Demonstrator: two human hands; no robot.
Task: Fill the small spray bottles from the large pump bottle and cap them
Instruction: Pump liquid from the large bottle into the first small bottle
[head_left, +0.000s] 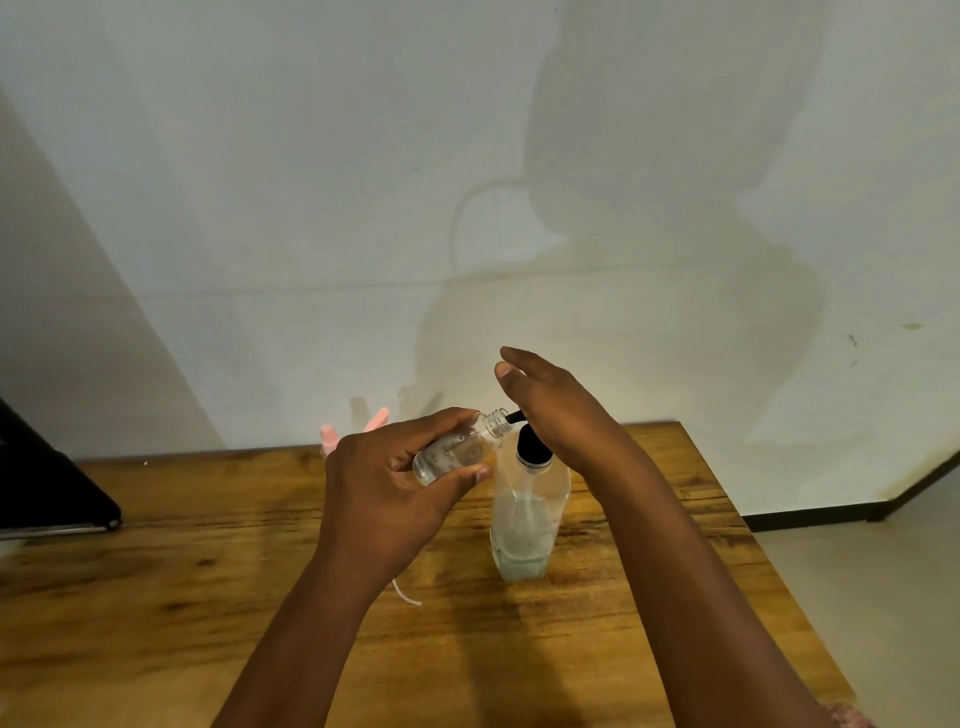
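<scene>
Handling first: the small clear plastic spray bottle (457, 451) looks light and stiff, smooth-walled and probably slick if any liquid runs down it, so a grip round the belly — not the threaded neck — seems the safe place to take it. That is where the left hand (387, 486) has it, fingers over the top and thumb underneath, curled round the body and holding it tilted in the air above the wooden desk (156, 582), its open mouth just beside the black spout of the large clear pump bottle (527, 512). The small bottle is uncapped, with a little clear liquid pooled along its lower side. The large bottle stands upright on the desk, near the far edge, with only a shallow layer of liquid at the bottom; so light a load may let it tip under a sideways push, so pressing straight down seems wise. The right hand (553, 410) lies over its black pump head (532, 446) with fingers straight and relaxed, gripping nothing. Behind the left hand some pink plastic pieces (332, 434) show — too hidden to identify.
</scene>
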